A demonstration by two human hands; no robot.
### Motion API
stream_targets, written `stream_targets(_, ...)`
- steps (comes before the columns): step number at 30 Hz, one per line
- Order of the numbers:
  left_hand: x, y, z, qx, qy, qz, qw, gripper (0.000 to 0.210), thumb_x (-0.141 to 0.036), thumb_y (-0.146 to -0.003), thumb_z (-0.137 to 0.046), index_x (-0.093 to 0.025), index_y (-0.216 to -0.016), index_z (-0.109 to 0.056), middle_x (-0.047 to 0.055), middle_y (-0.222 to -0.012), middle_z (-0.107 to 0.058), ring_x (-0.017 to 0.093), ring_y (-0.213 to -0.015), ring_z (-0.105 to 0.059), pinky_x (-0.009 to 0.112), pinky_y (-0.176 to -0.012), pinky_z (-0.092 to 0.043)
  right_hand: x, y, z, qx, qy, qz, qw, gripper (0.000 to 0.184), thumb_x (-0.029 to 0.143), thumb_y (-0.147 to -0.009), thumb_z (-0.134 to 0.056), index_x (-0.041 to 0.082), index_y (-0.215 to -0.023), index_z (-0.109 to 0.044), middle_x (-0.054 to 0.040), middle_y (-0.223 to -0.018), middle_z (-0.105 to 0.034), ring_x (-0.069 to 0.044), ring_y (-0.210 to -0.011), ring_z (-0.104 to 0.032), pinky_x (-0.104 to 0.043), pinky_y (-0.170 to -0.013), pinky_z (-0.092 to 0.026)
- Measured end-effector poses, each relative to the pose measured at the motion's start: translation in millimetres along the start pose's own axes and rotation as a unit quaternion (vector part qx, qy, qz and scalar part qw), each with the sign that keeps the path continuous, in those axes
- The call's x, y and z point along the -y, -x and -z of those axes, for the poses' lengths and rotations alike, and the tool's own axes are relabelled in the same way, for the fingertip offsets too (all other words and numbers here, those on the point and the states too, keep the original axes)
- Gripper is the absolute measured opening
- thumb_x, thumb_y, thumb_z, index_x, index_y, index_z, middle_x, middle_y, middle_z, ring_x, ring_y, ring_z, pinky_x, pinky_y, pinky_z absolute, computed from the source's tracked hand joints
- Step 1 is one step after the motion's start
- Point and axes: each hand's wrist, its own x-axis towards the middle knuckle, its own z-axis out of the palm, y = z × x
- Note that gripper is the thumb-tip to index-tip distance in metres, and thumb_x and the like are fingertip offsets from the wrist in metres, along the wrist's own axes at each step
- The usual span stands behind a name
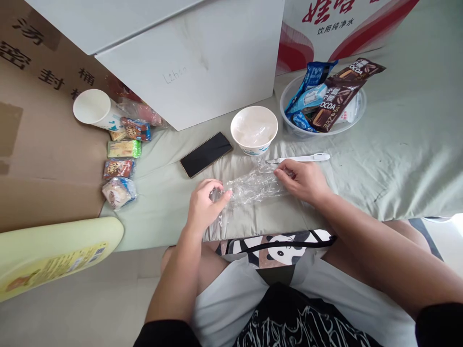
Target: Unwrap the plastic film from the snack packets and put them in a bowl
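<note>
A crumpled sheet of clear plastic wrap (253, 185) stretches between my two hands, low over the green cloth. My left hand (204, 202) pinches its left end, thumb and fingers curled together. At the other end, my right hand (302, 179) has its fingers closed on the wrap. Just beyond the right fingers lies a white utility knife (307, 157), its blade end pointing left. A paper bowl (254, 127) with clear plastic inside stands behind the wrap. To the bowl's left is a black phone (206, 154), lying flat.
A clear plastic tub (358, 115) of wrapped snacks sits at the back right. On the left are a paper cup (94, 110), tipped over, and several small snack packs (124, 149). White, red-and-white and brown boxes (47, 159) stand around the back and left. A yellow-green container (61, 255) is nearest left.
</note>
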Motion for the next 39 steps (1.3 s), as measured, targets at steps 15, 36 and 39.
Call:
stream_targets(15,1.4,-1.8,-4.8,0.027,-0.029,-0.049,0.998,0.022,-0.033,-0.088,-0.064,-0.023,-0.07,-0.057,0.008,-0.103,-0.073,0.024,-0.096,-0.069,0.039,-0.089,-0.054,-1.6,-1.0,0.2,-0.018,0.014,-0.007,1.0,0.02,0.04,-0.087,-0.054,0.023,-0.087,-0.065,-0.0029,-0.064,-0.064,-0.02,-0.058,-0.056,-0.029,-0.058,-0.033)
stream_targets(36,6.7,-6.8,-15.3,-0.103,-0.133,-0.073,0.983,0.028,-0.019,-0.079,-0.069,-0.024,-0.061,-0.049,0.004,-0.068,-0.069,0.03,-0.094,-0.059,0.045,-0.087,-0.043,-1.4,-0.3,-2.8,0.005,0.026,-0.014,1.0,0.02,0.04,-0.088,-0.053,0.024,-0.083,-0.063,-0.0037,-0.067,-0.066,-0.02,-0.062,-0.058,-0.03,-0.059,-0.034)
stream_targets(39,5.0,-7.7,-14.3,-0.082,-0.037,-0.059,0.994,0.024,-0.022,-0.077,-0.071,-0.024,-0.063,-0.05,0.003,-0.07,-0.065,0.027,-0.09,-0.06,0.042,-0.086,-0.046,-3.4,-0.2,-2.2,-0.026,-0.006,0.005,1.0,0.019,0.041,-0.086,-0.056,0.024,-0.092,-0.063,-0.0054,-0.082,-0.069,-0.019,-0.064,-0.058,-0.032,-0.062,-0.04)
